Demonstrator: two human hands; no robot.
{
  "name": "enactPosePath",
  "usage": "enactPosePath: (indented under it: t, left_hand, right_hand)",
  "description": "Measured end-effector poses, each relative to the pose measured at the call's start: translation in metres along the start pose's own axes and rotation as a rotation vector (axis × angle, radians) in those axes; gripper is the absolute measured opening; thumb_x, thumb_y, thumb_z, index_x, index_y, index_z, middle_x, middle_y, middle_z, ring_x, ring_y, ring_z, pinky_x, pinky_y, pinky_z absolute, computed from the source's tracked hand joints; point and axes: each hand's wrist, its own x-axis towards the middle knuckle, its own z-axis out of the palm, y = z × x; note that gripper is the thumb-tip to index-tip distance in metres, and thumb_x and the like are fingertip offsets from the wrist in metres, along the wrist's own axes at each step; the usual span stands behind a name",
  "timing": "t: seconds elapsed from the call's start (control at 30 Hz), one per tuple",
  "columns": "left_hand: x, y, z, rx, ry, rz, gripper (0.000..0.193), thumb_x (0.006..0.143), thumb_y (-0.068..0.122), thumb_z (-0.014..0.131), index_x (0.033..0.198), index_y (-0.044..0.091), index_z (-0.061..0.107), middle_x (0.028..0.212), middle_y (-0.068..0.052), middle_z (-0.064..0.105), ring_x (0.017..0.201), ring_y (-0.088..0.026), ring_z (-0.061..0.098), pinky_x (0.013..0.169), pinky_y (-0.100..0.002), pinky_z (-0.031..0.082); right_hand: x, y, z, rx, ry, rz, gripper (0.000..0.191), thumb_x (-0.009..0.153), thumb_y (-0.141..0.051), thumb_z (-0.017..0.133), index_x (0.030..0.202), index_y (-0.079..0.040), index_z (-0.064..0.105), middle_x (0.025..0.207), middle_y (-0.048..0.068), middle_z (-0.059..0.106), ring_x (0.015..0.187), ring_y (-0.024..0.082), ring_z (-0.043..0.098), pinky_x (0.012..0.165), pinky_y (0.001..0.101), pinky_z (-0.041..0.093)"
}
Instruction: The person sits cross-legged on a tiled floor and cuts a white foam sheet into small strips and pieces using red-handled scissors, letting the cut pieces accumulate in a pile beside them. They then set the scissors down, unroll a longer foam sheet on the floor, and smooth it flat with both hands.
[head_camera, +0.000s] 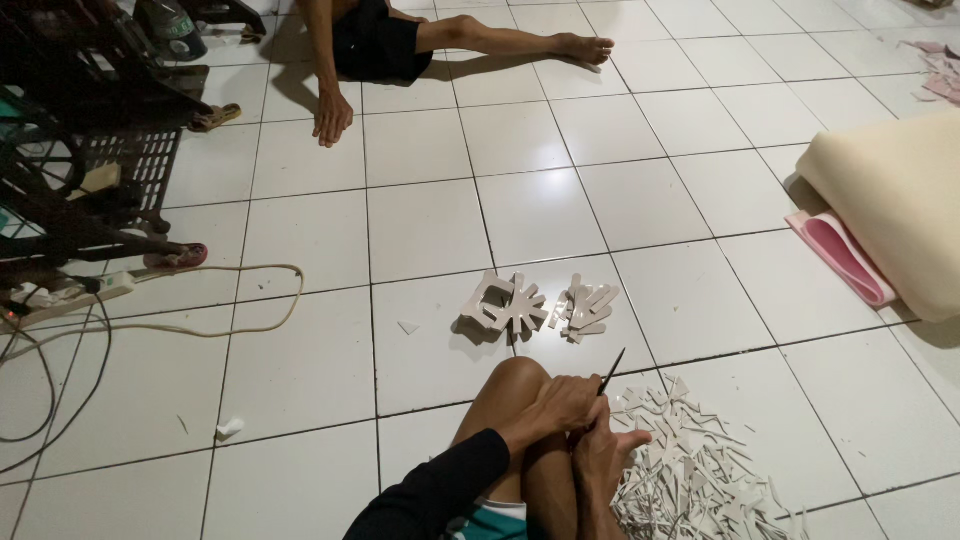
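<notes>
A thin dark blade is held upright above the bent knee, its point angled away from the body. A slip is judged possible here: the blade sits just beside bare skin, and both hands are crowded together on it, so a jerk could bring the edge against the knee or a finger. The left hand is closed around the lower part of the blade, fingers curled tight. The right hand is pressed under it, fingers folded, thumb out; what it grips cannot be told. Beyond the knee, cut foam shapes lie on the tiles; right of it, a heap of offcuts is spread.
</notes>
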Motion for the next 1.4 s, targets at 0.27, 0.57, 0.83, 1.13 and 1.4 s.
enactPosePath:
  t: [0.27,0.57,0.83,1.13,1.4]
  left_hand:
    - [0.0019,0.0019,-0.0042,0.032,-0.011,0.015,0.024,0.096,0.023,0.061,0.093,-0.001,0.059,0.069,-0.021,0.066,0.064,-0.042,0.066,0.059,-0.052,0.053]
    - [0.0014,0.0057,-0.007,0.009,-0.091,-0.017,0.016,0.098,0.018,0.057,0.093,0.004,0.061,0.076,-0.018,0.069,0.067,-0.04,0.068,0.06,-0.052,0.053]
    - [0.0009,0.0065,-0.0063,0.021,-0.083,-0.033,0.016,0.095,0.018,0.061,0.096,0.002,0.062,0.077,-0.02,0.07,0.069,-0.041,0.068,0.061,-0.052,0.053]
    - [0.0004,0.0071,-0.0084,0.063,-0.107,-0.033,0.016,0.097,0.016,0.059,0.094,0.001,0.06,0.078,-0.019,0.07,0.07,-0.041,0.069,0.062,-0.051,0.053]
    - [0.0023,0.0084,-0.0072,0.092,-0.126,-0.027,0.018,0.098,0.017,0.058,0.095,-0.001,0.06,0.079,-0.02,0.071,0.072,-0.039,0.07,0.062,-0.049,0.055]
  right_hand:
    - [-0.0048,0.0038,0.0023,0.199,0.27,-0.201,0.049,0.099,-0.033,0.062,0.147,-0.038,0.055,0.131,0.049,0.036,0.1,0.054,0.063,0.095,0.0511,0.051]
    - [-0.0032,0.005,0.0013,0.151,0.143,-0.025,0.066,0.088,-0.037,0.07,0.15,-0.042,0.049,0.116,0.028,0.043,0.096,0.046,0.067,0.089,0.0488,0.057]
    - [-0.0059,0.008,0.0018,0.263,0.16,-0.111,0.057,0.093,-0.039,0.066,0.149,-0.038,0.053,0.11,0.024,0.044,0.102,0.047,0.065,0.093,0.0525,0.052]
    - [-0.0035,0.0087,0.0052,0.223,0.212,-0.214,0.065,0.093,-0.033,0.068,0.154,-0.036,0.048,0.107,0.023,0.045,0.095,0.044,0.065,0.091,0.0505,0.054]
    - [-0.0059,0.0055,0.0021,0.265,0.148,-0.119,0.062,0.093,-0.033,0.066,0.152,-0.039,0.048,0.109,0.023,0.043,0.099,0.044,0.064,0.091,0.0508,0.053]
